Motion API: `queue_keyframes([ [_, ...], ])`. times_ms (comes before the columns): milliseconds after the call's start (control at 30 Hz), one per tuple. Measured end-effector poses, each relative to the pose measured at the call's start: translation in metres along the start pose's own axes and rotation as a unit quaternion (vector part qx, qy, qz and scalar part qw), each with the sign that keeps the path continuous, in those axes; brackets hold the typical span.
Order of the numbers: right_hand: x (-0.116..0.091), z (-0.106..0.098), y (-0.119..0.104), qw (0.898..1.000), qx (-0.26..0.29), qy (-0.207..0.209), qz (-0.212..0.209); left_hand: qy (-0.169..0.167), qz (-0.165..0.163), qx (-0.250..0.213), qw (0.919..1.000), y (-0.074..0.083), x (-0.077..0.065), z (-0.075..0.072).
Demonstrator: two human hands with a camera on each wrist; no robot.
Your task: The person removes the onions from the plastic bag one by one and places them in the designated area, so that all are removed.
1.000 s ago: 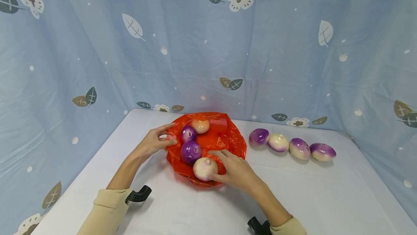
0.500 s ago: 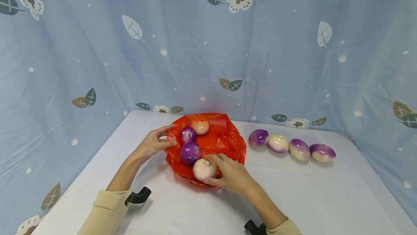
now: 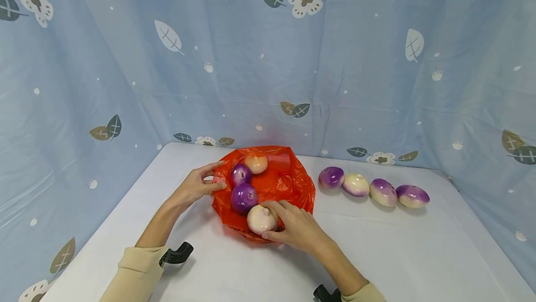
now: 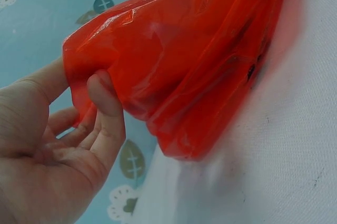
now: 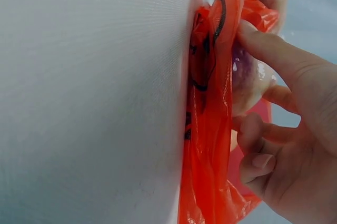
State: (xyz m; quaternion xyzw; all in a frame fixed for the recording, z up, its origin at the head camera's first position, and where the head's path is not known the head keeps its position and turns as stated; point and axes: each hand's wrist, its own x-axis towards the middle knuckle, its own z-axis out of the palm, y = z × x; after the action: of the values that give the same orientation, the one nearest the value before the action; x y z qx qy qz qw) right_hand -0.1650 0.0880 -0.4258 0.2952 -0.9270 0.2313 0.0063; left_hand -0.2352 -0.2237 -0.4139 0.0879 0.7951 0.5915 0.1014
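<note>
An opened red plastic bag [image 3: 289,178] stands on the table, its mouth spread wide. My left hand [image 3: 195,184] holds the bag's left rim between thumb and fingers; in the left wrist view the red film lies in that hand's grip. At the bag's near side, my right hand [image 3: 299,227] grips a whitish onion [image 3: 262,219], thumb in front and fingers over its far side. In the right wrist view this onion [image 5: 247,81] is partly covered by the bag and fingers. Inside the bag also lie two purple onions [image 3: 244,198] and a pale one [image 3: 256,164] tinted orange.
To the bag's right, several purple-and-cream onions [image 3: 383,192] lie in a row on the white tabletop [image 3: 398,246]. A blue patterned curtain [image 3: 234,60] hangs behind and along the sides. Black wrist mounts [image 3: 177,253] jut out near both sleeves.
My right hand has shifted slightly down and left, its fingers now closer over the whitish onion, which stays at the near rim. The left hand keeps its hold on the bag.
</note>
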Motion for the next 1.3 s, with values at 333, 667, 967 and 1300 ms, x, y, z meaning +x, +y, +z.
queue_keyframes([
  [333,0.0,0.001,0.002,1.0,0.008,-0.011,0.011,-0.001,-0.003,0.0,1.0,0.001,-0.001,0.001],
  [667,-0.001,-0.001,0.002,0.999,0.021,-0.032,0.018,-0.002,-0.001,0.004,1.0,-0.002,0.0,0.0],
  [967,-0.003,-0.01,0.007,1.0,0.012,-0.026,0.006,-0.001,0.004,0.007,1.0,-0.002,0.001,0.0],
  [1300,-0.007,-0.028,0.014,0.999,0.025,-0.019,0.024,-0.003,0.009,-0.003,1.0,-0.001,0.0,0.0],
])
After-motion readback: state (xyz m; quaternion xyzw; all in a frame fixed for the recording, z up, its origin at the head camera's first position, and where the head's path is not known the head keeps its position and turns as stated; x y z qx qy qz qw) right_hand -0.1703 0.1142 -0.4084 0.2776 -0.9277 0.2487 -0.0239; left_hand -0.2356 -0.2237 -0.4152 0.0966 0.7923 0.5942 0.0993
